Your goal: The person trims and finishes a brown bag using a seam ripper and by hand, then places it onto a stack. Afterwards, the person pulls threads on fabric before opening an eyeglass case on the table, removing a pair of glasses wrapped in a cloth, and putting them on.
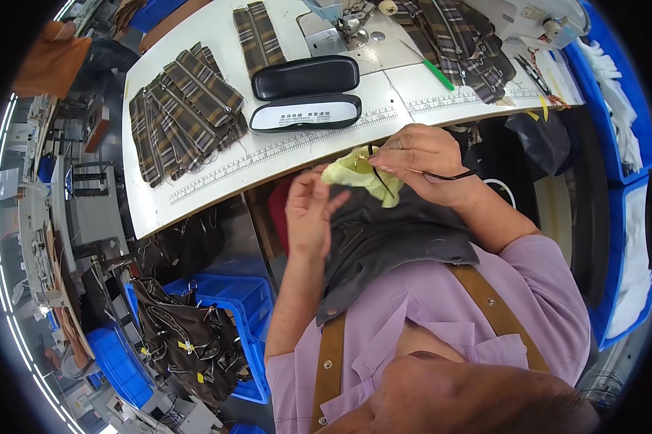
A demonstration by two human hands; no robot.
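Observation:
My right hand [428,160] is closed on a pair of eyeglasses [450,176] with thin dark temples and a gold-coloured part near the lens. A yellow-green cloth [373,184] hangs around the lenses, just below the table's front edge. My left hand [310,210] pinches the left end of this cloth between thumb and forefinger, while its other fingers are spread. The lenses are partly hidden by the cloth and my right fingers. Just beyond my hands, a black glasses case [305,78] lies open on the table, with a white printed sheet [304,114] in its nearer half.
Plaid fabric pieces with zippers [188,108] lie on the left of the white table [217,206], which has a ruler strip. A sewing machine [347,32], a green-handled pointed tool [438,74] and scissors [534,76] are farther back. Blue crates [257,289] stand at both sides.

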